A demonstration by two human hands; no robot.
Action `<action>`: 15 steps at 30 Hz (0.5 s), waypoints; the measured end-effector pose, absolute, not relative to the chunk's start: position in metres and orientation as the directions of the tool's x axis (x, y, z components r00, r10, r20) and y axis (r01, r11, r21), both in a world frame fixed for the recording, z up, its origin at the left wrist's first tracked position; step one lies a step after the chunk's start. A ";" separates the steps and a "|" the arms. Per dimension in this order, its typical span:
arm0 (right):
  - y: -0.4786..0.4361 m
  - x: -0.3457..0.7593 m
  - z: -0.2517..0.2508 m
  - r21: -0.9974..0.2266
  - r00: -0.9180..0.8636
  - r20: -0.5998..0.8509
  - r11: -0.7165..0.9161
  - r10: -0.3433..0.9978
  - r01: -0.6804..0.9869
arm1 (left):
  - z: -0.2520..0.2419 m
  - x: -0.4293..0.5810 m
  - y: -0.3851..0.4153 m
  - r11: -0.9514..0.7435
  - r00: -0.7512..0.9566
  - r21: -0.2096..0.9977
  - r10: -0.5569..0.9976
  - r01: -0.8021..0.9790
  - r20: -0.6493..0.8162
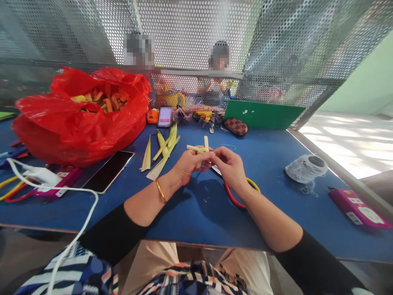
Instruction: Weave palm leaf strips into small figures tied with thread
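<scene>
My left hand [190, 164] is closed in a pinch on a folded strip of pale yellow-green leaf [206, 143], whose flat ends stick out upward and to the left. Close against it, my right hand [229, 164] has its thumb and fingers pinched together at the strip's right side; what lies between those fingertips is hidden. Under my right wrist lies what looks like a pair of scissors with red and yellow handles [235, 198], partly covered. Several loose leaf strips [164, 153] rest on the blue table [196, 221] beyond my left forearm.
A red plastic bag [76, 131] with cut pieces inside fills the left. Near it are a black phone [109, 171] and a white cable [92, 205]. At right lie a white thread spool [307, 167] and a magenta box [359, 209]. A green board [265, 114] leans against the mesh screen.
</scene>
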State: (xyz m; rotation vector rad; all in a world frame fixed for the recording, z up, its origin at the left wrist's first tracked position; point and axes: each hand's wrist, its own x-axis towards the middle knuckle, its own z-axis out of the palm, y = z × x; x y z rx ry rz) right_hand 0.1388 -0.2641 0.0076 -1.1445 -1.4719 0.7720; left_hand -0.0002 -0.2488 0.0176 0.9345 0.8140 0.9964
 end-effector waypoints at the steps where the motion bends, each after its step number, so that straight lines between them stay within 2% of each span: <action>1: -0.265 0.139 0.008 -0.907 0.027 0.346 0.327 0.938 0.266 | 0.017 0.000 -0.249 0.230 0.319 0.924 0.939 -0.304 -0.128; 9: -0.266 0.149 0.029 -0.956 0.049 0.234 0.220 0.971 0.193 | 0.019 -0.005 -0.241 0.244 0.235 0.899 0.958 -0.364 -0.165; 11: -0.264 0.152 0.032 -0.966 0.024 0.206 0.200 0.978 0.164 | 0.022 -0.008 -0.241 0.284 0.267 0.892 0.944 -0.352 -0.195; 15: -0.257 0.157 0.030 -0.996 0.038 0.074 0.071 0.997 0.060 | 0.024 -0.010 -0.244 0.382 0.435 0.889 0.865 -0.251 -0.249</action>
